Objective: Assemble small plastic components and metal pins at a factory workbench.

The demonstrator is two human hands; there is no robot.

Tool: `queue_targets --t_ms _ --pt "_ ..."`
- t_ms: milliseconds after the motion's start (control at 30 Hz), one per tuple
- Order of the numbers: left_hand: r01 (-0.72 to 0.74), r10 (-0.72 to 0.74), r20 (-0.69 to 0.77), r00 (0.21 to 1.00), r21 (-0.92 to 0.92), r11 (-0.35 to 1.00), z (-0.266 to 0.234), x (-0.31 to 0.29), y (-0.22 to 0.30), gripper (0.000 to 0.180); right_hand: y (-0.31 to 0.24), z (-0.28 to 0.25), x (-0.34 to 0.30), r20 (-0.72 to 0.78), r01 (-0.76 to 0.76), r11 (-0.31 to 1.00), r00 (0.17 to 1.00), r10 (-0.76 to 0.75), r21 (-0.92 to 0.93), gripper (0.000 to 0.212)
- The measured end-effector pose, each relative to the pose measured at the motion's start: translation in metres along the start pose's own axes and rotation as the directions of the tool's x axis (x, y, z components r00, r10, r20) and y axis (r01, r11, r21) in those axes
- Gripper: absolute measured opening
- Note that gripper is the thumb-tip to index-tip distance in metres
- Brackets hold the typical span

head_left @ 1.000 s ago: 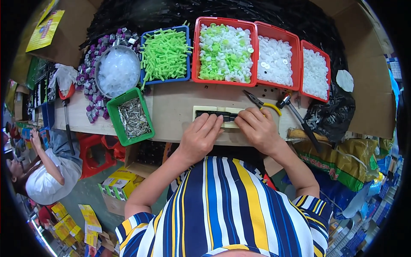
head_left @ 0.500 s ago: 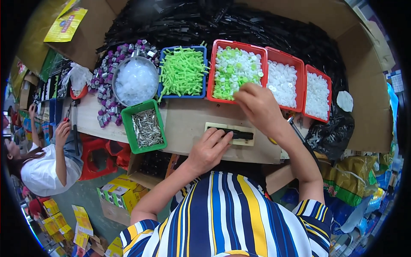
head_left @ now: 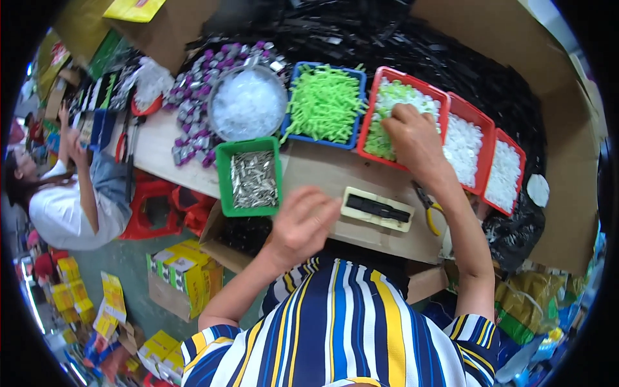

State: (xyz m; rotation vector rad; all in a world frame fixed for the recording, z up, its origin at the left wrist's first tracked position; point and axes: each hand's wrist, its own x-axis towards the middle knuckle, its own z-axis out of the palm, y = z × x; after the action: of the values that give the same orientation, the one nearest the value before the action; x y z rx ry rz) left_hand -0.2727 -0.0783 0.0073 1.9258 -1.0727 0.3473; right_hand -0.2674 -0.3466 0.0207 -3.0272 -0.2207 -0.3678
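My right hand (head_left: 416, 142) reaches into a red bin (head_left: 445, 97) of small green and white plastic pieces (head_left: 387, 122). Its fingers are bunched downward, and the tips are hidden among the pieces. Smeared by motion, my left hand (head_left: 303, 226) hovers between a green bin (head_left: 222, 177) of metal pins (head_left: 253, 180) and a cream holding block (head_left: 401, 226). Its fingers look curled, but whether they hold anything does not show. A long black plastic part (head_left: 377, 209) lies in the recess of the block, with neither hand touching it.
Behind stand a metal bowl (head_left: 211, 106) of clear pieces, a blue bin (head_left: 316, 140) of green sticks and two more red bins of white pieces. Pliers (head_left: 429, 206) lie right of the block. Purple-and-silver parts (head_left: 193, 109) spread leftward. Another person (head_left: 71, 206) sits far left.
My left hand has lifted off the black part and moved left toward the green bin. My right hand has moved farther into the red bin. The whole view has shifted.
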Motion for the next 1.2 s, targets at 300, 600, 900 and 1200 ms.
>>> queue_targets --t_ms 300,600,900,1200 --pt "0.268 -0.359 0.088 0.929 0.509 0.818 -0.060 0.001 -0.061 0.015 -0.013 -0.016 -0.015 -0.204 -0.009 0.954 0.976 0.074 0.300 0.011" --pt "0.267 -0.356 0.141 0.924 0.431 0.862 -0.062 -0.001 -0.077 0.009 -0.042 -0.024 -0.027 -0.226 -0.005 0.940 0.970 0.087 0.342 0.016" --pt "0.226 -0.334 0.182 0.925 0.446 0.866 -0.064 0.010 -0.080 0.009 -0.065 -0.023 -0.027 -0.234 -0.005 0.909 0.966 0.113 0.416 0.016" --pt "0.249 -0.298 0.082 0.951 0.365 0.897 -0.069 0.008 -0.077 0.008 -0.072 -0.015 -0.042 -0.224 -0.045 0.818 0.952 0.210 0.574 0.015"
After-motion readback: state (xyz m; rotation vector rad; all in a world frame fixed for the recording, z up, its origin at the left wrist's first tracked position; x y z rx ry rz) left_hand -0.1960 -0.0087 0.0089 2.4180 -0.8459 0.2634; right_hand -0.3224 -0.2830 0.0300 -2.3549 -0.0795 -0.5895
